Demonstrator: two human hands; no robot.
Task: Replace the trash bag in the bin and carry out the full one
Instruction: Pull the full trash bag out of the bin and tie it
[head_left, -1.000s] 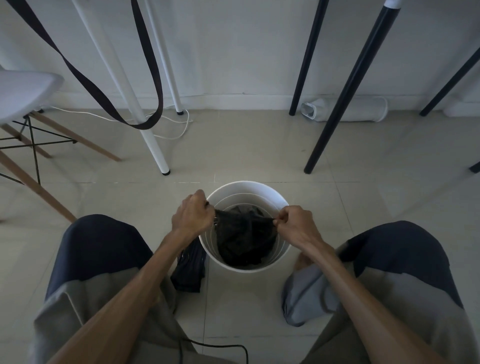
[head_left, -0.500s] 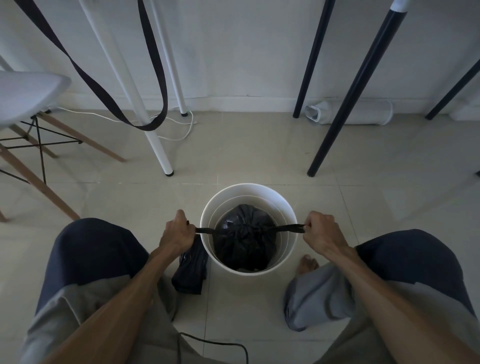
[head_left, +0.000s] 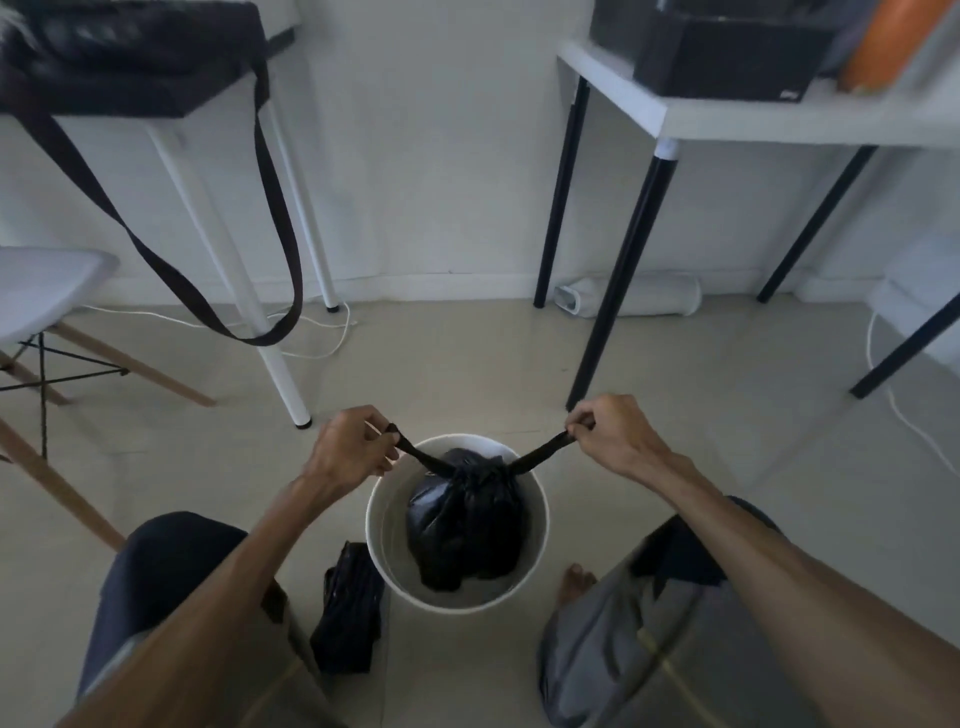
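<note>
Bag (head_left: 464, 525) ends in hands (taut)

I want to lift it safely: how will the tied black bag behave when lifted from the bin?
The bag looks floppy, so it will probably sag and swing. It fills only part of the bin, so it should slide out easily. Its thin stretched tails might tear.

Above bin (head_left: 537, 525): open, only full bag (head_left: 465, 525) inside.
Left: folded black bag (head_left: 347, 613) touching bin, white table leg (head_left: 249, 312) beyond.
Right: bare foot (head_left: 574, 584) near, black table leg (head_left: 621, 280) behind.
Far floor (head_left: 467, 364): clear.
</note>
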